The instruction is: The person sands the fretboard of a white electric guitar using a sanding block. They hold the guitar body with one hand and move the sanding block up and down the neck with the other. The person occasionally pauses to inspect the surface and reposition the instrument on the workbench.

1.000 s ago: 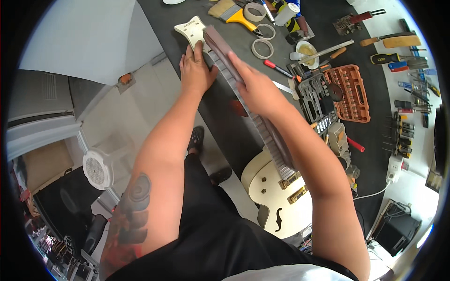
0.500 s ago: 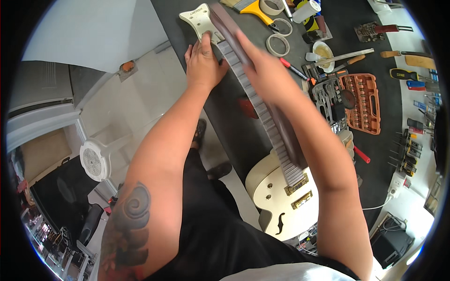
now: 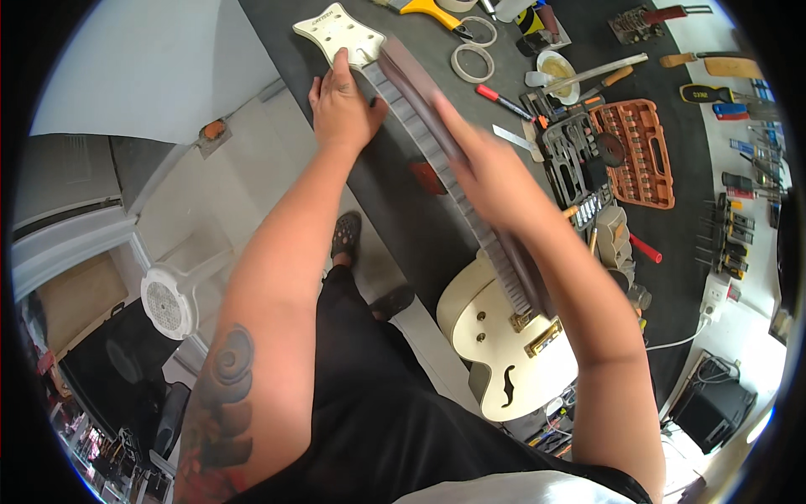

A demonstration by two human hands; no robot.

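Note:
A cream hollow-body guitar (image 3: 478, 378) lies on the dark bench, its headstock (image 3: 332, 29) toward the top. My left hand (image 3: 340, 113) wraps round the neck just below the headstock, thumb and fingers at its sides. My right hand (image 3: 483, 172), blurred, grips a long brown bar (image 3: 407, 71) lying lengthwise over the fretboard (image 3: 512, 286), whose frets show as pale crosswise stripes. The bar reaches from beside the headstock to near the gold pickups (image 3: 544, 340). A reddish object (image 3: 426, 176) sits beside the neck.
On the bench (image 3: 672, 252) are tape rolls (image 3: 470, 63), a marker (image 3: 499, 102), a bowl (image 3: 558, 76), socket sets (image 3: 638, 155) and other tools. More tools line the right wall. A white plastic stool (image 3: 168, 298) stands at the left on the floor (image 3: 210, 202).
My right hand and the bar have slid along the neck toward the guitar body since half a second ago. My left hand stays by the headstock. The view has shifted slightly.

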